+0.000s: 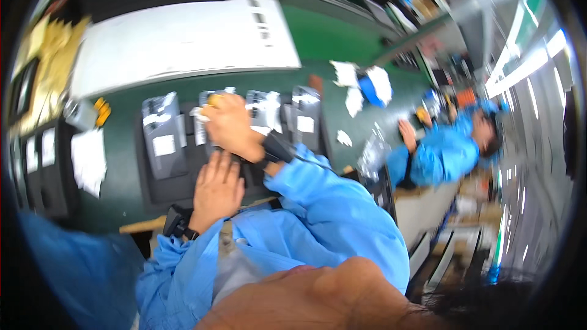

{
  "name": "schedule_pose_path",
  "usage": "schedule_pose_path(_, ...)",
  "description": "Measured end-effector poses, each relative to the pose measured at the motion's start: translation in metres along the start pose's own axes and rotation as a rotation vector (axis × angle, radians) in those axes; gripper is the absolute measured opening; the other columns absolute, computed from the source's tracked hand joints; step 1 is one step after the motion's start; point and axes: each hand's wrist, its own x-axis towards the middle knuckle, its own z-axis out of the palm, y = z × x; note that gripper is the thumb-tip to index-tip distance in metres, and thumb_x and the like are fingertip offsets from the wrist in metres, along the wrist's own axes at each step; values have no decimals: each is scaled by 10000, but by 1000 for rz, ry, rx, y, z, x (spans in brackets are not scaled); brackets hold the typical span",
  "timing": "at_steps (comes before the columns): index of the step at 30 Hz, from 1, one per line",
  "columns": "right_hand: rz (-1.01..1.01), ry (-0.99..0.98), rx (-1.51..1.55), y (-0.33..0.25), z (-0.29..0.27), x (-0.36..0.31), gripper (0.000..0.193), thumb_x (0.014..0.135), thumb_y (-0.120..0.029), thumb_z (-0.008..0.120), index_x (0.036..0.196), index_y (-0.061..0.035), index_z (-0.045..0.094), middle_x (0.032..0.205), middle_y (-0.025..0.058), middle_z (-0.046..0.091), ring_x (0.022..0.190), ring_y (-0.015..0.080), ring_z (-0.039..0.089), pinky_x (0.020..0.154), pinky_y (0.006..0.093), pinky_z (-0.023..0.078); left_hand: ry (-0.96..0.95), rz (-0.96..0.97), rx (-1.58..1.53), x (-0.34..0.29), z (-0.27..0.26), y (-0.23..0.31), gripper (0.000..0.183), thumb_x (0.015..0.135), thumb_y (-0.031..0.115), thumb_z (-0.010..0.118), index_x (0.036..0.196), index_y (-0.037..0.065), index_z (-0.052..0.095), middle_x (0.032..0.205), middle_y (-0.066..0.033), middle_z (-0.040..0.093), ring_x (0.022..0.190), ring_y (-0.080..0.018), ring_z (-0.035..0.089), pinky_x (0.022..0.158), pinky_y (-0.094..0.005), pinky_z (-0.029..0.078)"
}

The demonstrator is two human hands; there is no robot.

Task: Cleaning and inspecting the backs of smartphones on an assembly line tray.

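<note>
Several dark, glossy phones lie in a row in a black foam tray (pixel 160 192) on the green bench. The leftmost phone (pixel 168 159) bears a white label, and so does the rightmost phone (pixel 306 107). My right hand (pixel 231 127) is over the upper part of the second phone (pixel 206 96), closed on a small yellow thing (pixel 215 99) that is blurred and mostly hidden by the fingers. Just below it, my left hand (pixel 219 186) lies flat with fingers stretched out, at the lower end of that phone. Both hands cover most of the second phone.
A large white panel (pixel 183 40) stands behind the tray. At left are a silver can (pixel 78 114), white paper (pixel 88 159) and another black tray (pixel 58 192). White wipes (pixel 354 98) and clear plastic (pixel 373 156) lie to the right, near a co-worker in blue (pixel 443 153).
</note>
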Motion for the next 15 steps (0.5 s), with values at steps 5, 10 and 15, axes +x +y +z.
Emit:
schedule_pose_path(5, 115, 141, -95, 23, 11, 37, 85, 735, -136, 708, 799, -86, 682, 835, 73, 616, 888, 275, 589, 788, 405, 436, -24, 4, 36, 1, -3, -2, 387, 884, 224, 638, 1217, 27, 651, 1416, -187, 534, 1350, -391, 460, 1057, -496, 409)
schedule_pose_path(10, 111, 147, -70, 8, -6, -14, 69, 748, -116, 649, 785, -60, 665, 808, 110, 572, 837, 301, 553, 734, 428, 418, -23, 21, 43, 9, -5, 5, 356, 875, 137, 630, 1208, 15, 654, 1393, -194, 552, 1328, -407, 476, 1068, -475, 418)
schedule_pose_path(15, 22, 111, 10, -5, 9, 2, 40, 724, -158, 680, 739, -121, 677, 816, 42, 600, 874, 239, 575, 793, 387, 421, -13, 7, 100, 2, -4, 9, 361, 870, 123, 623, 1212, 10, 651, 1405, -218, 538, 1320, -429, 474, 1077, -475, 411)
